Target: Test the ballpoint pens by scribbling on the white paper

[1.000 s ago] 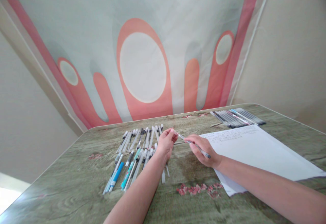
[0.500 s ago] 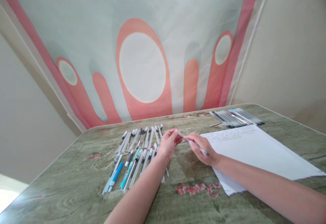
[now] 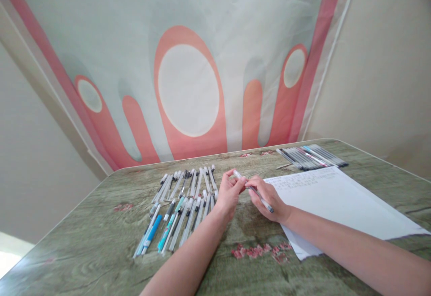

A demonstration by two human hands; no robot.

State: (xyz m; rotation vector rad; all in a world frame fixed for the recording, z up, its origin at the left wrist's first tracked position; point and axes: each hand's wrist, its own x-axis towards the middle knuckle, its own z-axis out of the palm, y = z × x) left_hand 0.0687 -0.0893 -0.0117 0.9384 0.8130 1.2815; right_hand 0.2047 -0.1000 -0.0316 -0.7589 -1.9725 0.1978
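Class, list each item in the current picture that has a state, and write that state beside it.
Left hand: closed on the white end of a pen
Right hand: closed around the pen's body
Pen: tilted, held off the table; cap fit unclear
Paper: spread out, partly written on, near edge ragged
Pens on the left: lying in two rows
Pens beyond the paper: lying side by side

Left forearm (image 3: 193, 253), right forearm (image 3: 340, 242) bare, tapering; left grip (image 3: 230, 196), right grip (image 3: 269, 197) bare too.

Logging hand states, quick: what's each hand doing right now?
Left hand: closed, pinching the pen near its whitish end.
Right hand: closed on the same pen.
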